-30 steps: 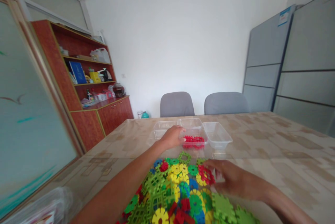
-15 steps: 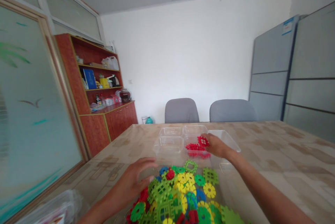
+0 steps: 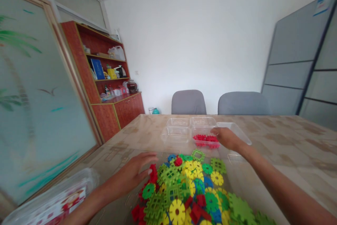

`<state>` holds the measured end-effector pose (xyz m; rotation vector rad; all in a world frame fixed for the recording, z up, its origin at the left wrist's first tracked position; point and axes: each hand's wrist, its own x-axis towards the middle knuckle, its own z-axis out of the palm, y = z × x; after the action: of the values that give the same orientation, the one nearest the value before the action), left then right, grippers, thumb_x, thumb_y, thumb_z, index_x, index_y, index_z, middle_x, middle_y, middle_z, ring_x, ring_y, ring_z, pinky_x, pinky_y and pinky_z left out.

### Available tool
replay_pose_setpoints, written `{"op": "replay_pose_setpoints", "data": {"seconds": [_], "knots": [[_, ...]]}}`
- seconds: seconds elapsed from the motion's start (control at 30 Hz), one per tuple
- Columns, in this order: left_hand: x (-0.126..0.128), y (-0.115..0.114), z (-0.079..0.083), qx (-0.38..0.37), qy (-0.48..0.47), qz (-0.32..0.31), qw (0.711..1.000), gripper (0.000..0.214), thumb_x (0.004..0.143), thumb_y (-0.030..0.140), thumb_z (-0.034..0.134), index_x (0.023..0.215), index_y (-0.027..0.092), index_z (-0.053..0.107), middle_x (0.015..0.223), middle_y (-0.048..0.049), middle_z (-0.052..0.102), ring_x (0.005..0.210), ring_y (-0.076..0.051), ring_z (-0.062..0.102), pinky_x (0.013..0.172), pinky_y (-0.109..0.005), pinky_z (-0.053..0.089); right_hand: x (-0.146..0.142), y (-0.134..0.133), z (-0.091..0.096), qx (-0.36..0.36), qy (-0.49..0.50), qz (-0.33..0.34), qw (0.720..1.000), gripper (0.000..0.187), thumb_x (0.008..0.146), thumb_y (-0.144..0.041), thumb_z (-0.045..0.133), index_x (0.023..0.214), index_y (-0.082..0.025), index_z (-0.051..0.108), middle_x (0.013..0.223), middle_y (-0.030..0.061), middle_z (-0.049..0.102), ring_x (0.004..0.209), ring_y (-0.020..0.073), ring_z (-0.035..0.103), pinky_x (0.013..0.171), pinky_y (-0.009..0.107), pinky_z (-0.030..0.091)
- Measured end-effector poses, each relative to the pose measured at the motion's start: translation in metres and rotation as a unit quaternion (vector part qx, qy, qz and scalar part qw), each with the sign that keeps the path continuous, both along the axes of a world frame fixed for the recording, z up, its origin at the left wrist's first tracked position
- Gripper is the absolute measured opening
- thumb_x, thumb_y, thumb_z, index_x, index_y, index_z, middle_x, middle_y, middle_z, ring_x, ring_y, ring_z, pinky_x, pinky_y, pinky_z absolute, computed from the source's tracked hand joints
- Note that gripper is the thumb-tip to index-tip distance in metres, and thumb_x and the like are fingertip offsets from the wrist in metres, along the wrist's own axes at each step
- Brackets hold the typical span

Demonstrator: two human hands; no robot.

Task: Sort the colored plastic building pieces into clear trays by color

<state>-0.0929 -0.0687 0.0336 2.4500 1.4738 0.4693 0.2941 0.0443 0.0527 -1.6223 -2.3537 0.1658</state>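
Note:
My left hand [image 3: 135,170] hovers at the left edge of a pile of plastic building pieces, its fingers stretched out and thumb apart, holding nothing. Closest to its thumb is a red piece [image 3: 153,174]. Yellow flower-shaped discs [image 3: 177,211], green discs [image 3: 212,201] and light-green square lattice pieces [image 3: 170,174] make up much of the pile. Over the right side of a clear divided tray [image 3: 177,135], my right hand [image 3: 229,139] has its fingers loosened, with no piece visible in them. Red pieces [image 3: 205,140] lie in the tray's front right compartment beneath the fingertips.
A clear plastic box [image 3: 92,176] with a printed label stands at the lower left. Behind the right hand lies another clear container [image 3: 237,130]. Two grey chairs [image 3: 188,102] stand beyond the patterned tablecloth [image 3: 279,147], with a wooden cabinet [image 3: 129,111] at the back left.
My right hand has let go of the red square lattice piece over the front right compartment. The left hand stays beside the pile. The camera view has tilted down and shifted left.

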Motion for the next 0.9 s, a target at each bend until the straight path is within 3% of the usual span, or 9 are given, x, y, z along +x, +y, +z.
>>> {"op": "replay_pose_setpoints", "data": {"seconds": [0.1,0.2,0.3,0.43,0.53,0.6,0.67,0.8,0.9], "knots": [[-0.011,-0.011,0.003,-0.071,0.02,-0.02,0.997,0.054,0.087,0.036,0.054,0.139,0.027,0.043,0.151,-0.0061,0.036,0.137,-0.025,0.035,0.113,-0.042,0.027,0.003,-0.028,0.001,-0.004,0.018,0.056,0.998,0.025,0.093,-0.015,0.042,0.084,-0.017,0.065,0.083,0.0051,0.069,0.079,0.0183,0.063,0.076,0.033,0.048],[-0.011,-0.019,-0.002,-0.132,0.016,-0.03,0.991,0.073,0.08,0.034,0.064,0.145,0.023,0.032,0.154,-0.0096,0.026,0.139,-0.028,0.029,0.114,-0.043,0.024,0.006,-0.07,-0.007,-0.028,0.031,0.102,0.994,0.027,0.09,-0.019,0.041,0.091,-0.017,0.068,0.085,0.0073,0.071,0.076,0.0218,0.064,0.071,0.033,0.049],[-0.004,-0.021,-0.013,-0.132,-0.012,-0.054,0.99,0.073,0.078,0.03,0.067,0.143,0.024,0.035,0.151,-0.0091,0.034,0.136,-0.026,0.035,0.112,-0.039,0.027,0.008,-0.119,-0.022,-0.071,0.042,0.117,0.99,0.04,0.088,-0.038,0.049,0.119,-0.017,0.063,0.117,0.0134,0.067,0.102,0.0295,0.063,0.087,0.041,0.049],[0.008,-0.019,-0.026,-0.074,-0.042,-0.082,0.993,0.057,0.079,0.02,0.064,0.134,0.027,0.047,0.14,-0.0046,0.049,0.127,-0.021,0.045,0.108,-0.032,0.031,0.007,-0.162,-0.049,-0.153,0.068,0.147,0.975,0.056,0.085,-0.049,0.057,0.135,-0.024,0.052,0.141,0.0124,0.049,0.13,0.0346,0.042,0.107,0.05,0.034],[0.017,-0.018,-0.025,-0.047,-0.052,-0.07,0.995,0.032,0.085,0.022,0.058,0.116,0.025,0.06,0.119,-0.0024,0.064,0.108,-0.019,0.058,0.096,-0.028,0.041,0.001,-0.165,-0.063,-0.127,0.104,0.186,0.969,0.048,0.082,-0.034,0.062,0.13,-0.027,0.056,0.134,0.0099,0.056,0.125,0.0297,0.048,0.106,0.043,0.038],[0.024,-0.02,-0.02,-0.037,-0.056,-0.058,0.996,0.018,0.088,0.023,0.054,0.102,0.024,0.064,0.1,-0.0002,0.069,0.093,-0.016,0.063,0.085,-0.024,0.045,-0.007,-0.16,-0.063,-0.111,0.118,0.189,0.969,0.039,0.083,-0.026,0.06,0.121,-0.026,0.061,0.122,0.0097,0.063,0.112,0.027,0.058,0.097,0.039,0.045],[0.031,-0.024,-0.014,-0.035,-0.06,-0.055,0.996,0.016,0.089,0.025,0.052,0.098,0.024,0.065,0.095,0.0006,0.068,0.088,-0.015,0.063,0.08,-0.022,0.046,-0.018,-0.156,-0.056,-0.094,0.119,0.167,0.974,0.032,0.084,-0.024,0.057,0.116,-0.023,0.063,0.115,0.0109,0.065,0.105,0.0266,0.061,0.091,0.039,0.048],[0.035,-0.041,-0.006,-0.05,-0.065,-0.079,0.993,0.034,0.089,0.036,0.055,0.122,0.029,0.056,0.122,-0.0025,0.061,0.111,-0.019,0.056,0.097,-0.028,0.041,-0.041,-0.16,-0.045,-0.07,0.106,0.164,0.978,0.048,0.083,-0.029,0.061,0.129,-0.019,0.054,0.133,0.0166,0.053,0.122,0.0317,0.049,0.1,0.045,0.04],[0.032,-0.055,-0.009,-0.094,-0.032,-0.095,0.991,0.072,0.075,0.048,0.07,0.138,0.033,0.041,0.145,-0.0043,0.042,0.131,-0.026,0.039,0.11,-0.035,0.029,-0.055,-0.165,-0.044,-0.086,0.099,0.187,0.974,0.038,0.079,-0.021,0.064,0.117,-0.022,0.061,0.117,0.0113,0.063,0.108,0.027,0.058,0.091,0.037,0.046]]}}
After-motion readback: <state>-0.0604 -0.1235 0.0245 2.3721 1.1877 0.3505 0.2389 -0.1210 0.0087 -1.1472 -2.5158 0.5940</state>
